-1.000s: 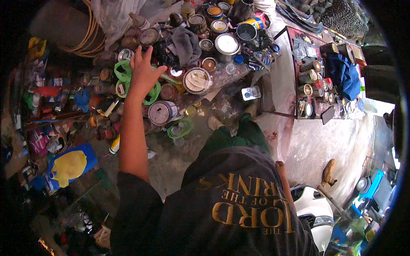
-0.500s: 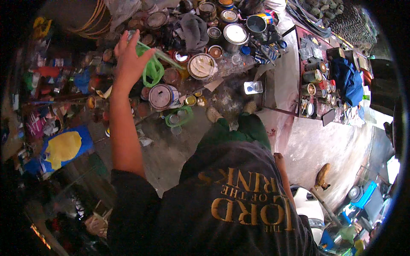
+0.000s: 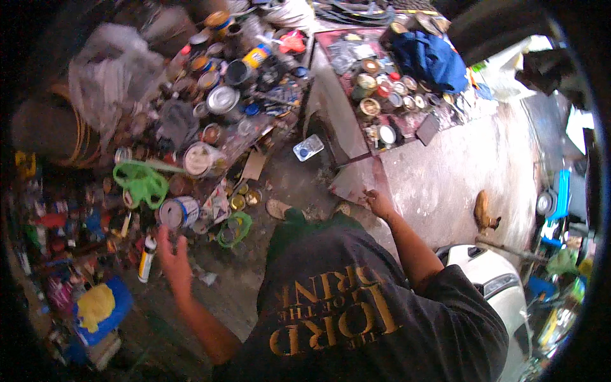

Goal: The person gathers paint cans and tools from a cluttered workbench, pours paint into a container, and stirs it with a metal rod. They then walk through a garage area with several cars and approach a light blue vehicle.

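Note:
My left hand (image 3: 174, 262) is open, its fingers spread and nothing seen in them. It is just below a lidded paint can (image 3: 178, 212), and I cannot tell whether a fingertip touches it. Beside the hand is a white and yellow tube or bottle (image 3: 147, 260). Farther up, a green plastic bag (image 3: 143, 184) lies among the cans, with a pale stick (image 3: 167, 167) by it. Over the floor to the right hangs my right hand (image 3: 380, 205), empty, fingers loosely apart.
Crowded cans surround a silver-lidded one (image 3: 223, 100) on the left bench. A red-topped table (image 3: 356, 137) holds jars and a blue cloth (image 3: 433, 60). A clear tray (image 3: 309, 148) sits between them. A brown animal (image 3: 485, 210) and a white motorcycle-like body (image 3: 493, 270) are at right.
My left hand has dropped from beside the green bag toward the paint can and tube. My right hand has risen and reached forward from my side. The view has turned right.

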Motion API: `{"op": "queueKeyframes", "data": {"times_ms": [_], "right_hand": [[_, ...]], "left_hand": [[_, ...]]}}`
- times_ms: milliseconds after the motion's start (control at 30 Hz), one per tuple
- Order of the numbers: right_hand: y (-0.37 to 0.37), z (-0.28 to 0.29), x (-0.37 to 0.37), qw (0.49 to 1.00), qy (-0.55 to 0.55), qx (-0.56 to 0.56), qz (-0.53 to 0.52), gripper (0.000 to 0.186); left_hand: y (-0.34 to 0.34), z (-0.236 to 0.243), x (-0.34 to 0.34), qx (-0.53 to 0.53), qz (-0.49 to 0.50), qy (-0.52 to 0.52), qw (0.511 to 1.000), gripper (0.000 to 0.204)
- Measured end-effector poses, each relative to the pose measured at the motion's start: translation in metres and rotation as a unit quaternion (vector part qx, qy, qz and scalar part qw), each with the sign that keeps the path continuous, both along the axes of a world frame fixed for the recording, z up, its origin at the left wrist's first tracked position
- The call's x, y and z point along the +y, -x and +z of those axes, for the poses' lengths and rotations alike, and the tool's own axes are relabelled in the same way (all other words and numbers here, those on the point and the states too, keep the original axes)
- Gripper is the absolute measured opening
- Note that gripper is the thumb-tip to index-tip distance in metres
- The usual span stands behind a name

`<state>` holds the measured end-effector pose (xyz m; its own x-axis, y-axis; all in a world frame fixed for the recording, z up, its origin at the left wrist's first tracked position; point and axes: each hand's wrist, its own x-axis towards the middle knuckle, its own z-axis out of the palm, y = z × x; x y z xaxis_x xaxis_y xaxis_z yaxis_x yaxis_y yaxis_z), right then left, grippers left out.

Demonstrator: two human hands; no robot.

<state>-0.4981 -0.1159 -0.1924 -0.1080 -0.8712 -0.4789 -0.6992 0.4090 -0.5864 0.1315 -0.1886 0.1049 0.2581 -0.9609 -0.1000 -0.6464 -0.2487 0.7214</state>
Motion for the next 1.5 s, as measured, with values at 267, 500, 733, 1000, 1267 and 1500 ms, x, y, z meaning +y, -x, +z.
{"op": "queueKeyframes", "data": {"times_ms": [267, 500, 733, 1000, 1267, 1500], "right_hand": [[0.048, 0.060, 0.103, 0.994, -0.052, -0.019, -0.095, 0.034], [0.142, 0.008, 0.300, 0.967, -0.176, 0.082, -0.167, 0.033], [0.128, -0.035, 0.358, 0.953, -0.180, 0.039, -0.241, 0.035], [0.075, 0.061, 0.239, 0.883, -0.195, -0.100, -0.415, 0.034], [0.066, 0.061, 0.172, 0.881, -0.186, -0.049, -0.432, 0.034], [0.043, 0.075, 0.088, 0.848, -0.063, -0.040, -0.525, 0.028]], "left_hand": [[0.237, -0.011, -0.003, 0.083, -0.149, -0.110, 0.979, 0.050], [0.356, -0.011, -0.005, 0.035, -0.280, -0.106, 0.954, 0.020], [0.433, -0.026, -0.035, 0.066, -0.379, -0.150, 0.911, 0.036], [0.483, -0.018, -0.172, -0.002, -0.438, -0.040, 0.898, 0.029], [0.582, 0.002, -0.289, 0.043, -0.601, -0.023, 0.798, 0.029], [0.711, -0.039, -0.349, -0.032, -0.710, -0.083, 0.698, 0.030]]}}
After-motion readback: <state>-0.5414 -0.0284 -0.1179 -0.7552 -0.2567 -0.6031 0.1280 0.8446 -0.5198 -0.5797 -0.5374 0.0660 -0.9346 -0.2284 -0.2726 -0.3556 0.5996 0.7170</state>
